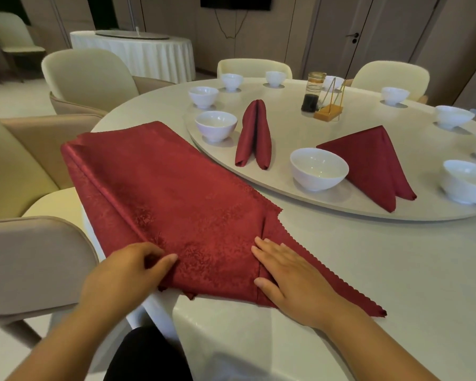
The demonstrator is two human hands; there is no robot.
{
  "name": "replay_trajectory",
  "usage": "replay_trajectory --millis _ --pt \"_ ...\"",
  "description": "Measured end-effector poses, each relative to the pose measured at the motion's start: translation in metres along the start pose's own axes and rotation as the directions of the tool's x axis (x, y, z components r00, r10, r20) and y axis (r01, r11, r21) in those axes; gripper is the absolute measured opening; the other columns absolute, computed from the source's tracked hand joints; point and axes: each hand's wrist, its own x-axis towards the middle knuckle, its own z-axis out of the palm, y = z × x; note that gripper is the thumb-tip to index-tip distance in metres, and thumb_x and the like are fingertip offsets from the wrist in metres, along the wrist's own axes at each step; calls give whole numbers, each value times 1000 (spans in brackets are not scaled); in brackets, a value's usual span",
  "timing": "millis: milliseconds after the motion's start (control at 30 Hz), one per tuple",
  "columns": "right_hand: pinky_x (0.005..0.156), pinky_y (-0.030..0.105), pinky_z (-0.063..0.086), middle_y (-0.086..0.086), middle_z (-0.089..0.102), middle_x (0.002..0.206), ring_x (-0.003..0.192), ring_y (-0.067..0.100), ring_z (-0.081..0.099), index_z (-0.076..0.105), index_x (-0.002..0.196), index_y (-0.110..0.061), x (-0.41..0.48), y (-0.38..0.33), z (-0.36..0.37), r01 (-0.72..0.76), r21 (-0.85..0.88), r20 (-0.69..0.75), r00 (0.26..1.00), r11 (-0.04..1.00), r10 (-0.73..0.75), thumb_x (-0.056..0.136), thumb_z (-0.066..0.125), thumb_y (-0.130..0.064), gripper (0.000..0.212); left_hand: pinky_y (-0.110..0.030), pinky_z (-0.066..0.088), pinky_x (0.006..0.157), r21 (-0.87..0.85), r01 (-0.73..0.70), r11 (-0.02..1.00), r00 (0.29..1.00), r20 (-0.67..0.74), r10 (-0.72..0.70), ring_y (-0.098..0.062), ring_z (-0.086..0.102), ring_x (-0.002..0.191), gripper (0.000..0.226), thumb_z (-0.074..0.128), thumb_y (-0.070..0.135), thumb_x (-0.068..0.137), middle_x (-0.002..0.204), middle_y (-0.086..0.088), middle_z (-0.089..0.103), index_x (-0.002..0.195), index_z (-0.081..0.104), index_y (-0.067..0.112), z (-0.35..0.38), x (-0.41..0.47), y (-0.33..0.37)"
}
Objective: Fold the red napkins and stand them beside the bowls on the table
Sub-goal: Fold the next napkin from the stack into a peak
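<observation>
A large red napkin point(160, 188) lies flat on the round white table point(368, 270), folded into a long band with one corner turned in at the near end. My left hand point(127, 270) pinches its near left edge between thumb and curled fingers. My right hand point(289, 273) presses flat on the turned-in corner, fingers straight. Two folded red napkins stand on the turntable point(286, 193): a narrow one point(254, 133) beside a white bowl point(216, 125), and a wide triangular one point(374, 163) beside another bowl point(319, 167).
Several more white bowls ring the turntable, such as one at the right edge point(465, 180). A glass bottle point(312, 90) and a gold-framed stand point(330, 105) sit near the turntable's middle. Cream chairs point(88, 78) surround the table, one close at my left point(25, 257).
</observation>
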Motion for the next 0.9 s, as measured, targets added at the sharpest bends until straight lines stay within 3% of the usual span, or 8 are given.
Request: replay_trajectory --millis 167,333,467,567,633,700,800,900 --pt "96 13 -28 -10 -5 153 127 -3 -19 5 147 -23 0 -1 -1 -8 -11 1 1000 1000 8 45 -37 -76 123 -21 40 48 -244 146 959 968 234 -88 -9 48 42 30 72 28 76 42 3 52 60 59 7 -16 12 -10" --pt "94 9 -27 -18 -15 141 128 -4 -20 4 147 -24 0 -1 -1 6 -20 7 1000 1000 -6 42 -38 -75 124 -18 38 41 -457 97 884 978 211 1 -6 46 39 17 70 6 78 46 -2 57 64 63 3 -17 5 -2" --pt "91 4 -26 -19 -16 137 125 -6 -19 6 147 -24 2 0 -2 25 -33 25 999 999 -24 43 -37 -74 123 -29 49 56 -656 31 754 991 118 62 -21 57 52 18 74 8 76 62 -16 64 61 66 13 -27 -3 27" --pt "94 2 -21 -15 -5 149 133 -5 -10 11 147 -23 4 -3 -4 42 38 1 999 998 -42 67 -8 -77 98 -21 51 55 -726 -55 685 987 62 146 -14 59 50 16 66 -2 78 57 -4 64 64 64 7 -29 -6 56" --pt "100 1 -7 -10 13 153 139 1 10 18 145 -23 2 -2 -10 3 200 -27 1000 980 2 91 36 -51 64 -17 48 50 -738 -116 665 979 30 204 -11 56 46 17 65 -1 79 54 2 61 66 63 10 -26 -6 77" --pt "103 5 11 -9 28 148 134 5 25 24 143 -22 0 -1 -20 -17 352 -73 996 936 45 88 58 -24 65 -17 47 47 -766 -151 625 972 0 234 -8 53 42 21 66 0 78 51 6 60 63 64 15 -22 -3 96" --pt "103 23 29 -8 47 134 118 10 41 39 136 -21 -9 10 -32 -48 319 -197 974 946 116 76 63 -37 67 -16 46 44 -796 -162 583 958 15 286 -7 50 40 21 66 0 77 48 8 59 65 63 17 -11 -1 126" --pt "90 19 31 -8 56 118 106 10 47 53 124 -20 -28 26 -38 -115 392 -314 916 913 250 84 61 -33 43 -14 47 45 -835 -146 530 929 69 364 -4 51 41 18 64 -2 79 48 7 58 70 63 13 4 -4 152"
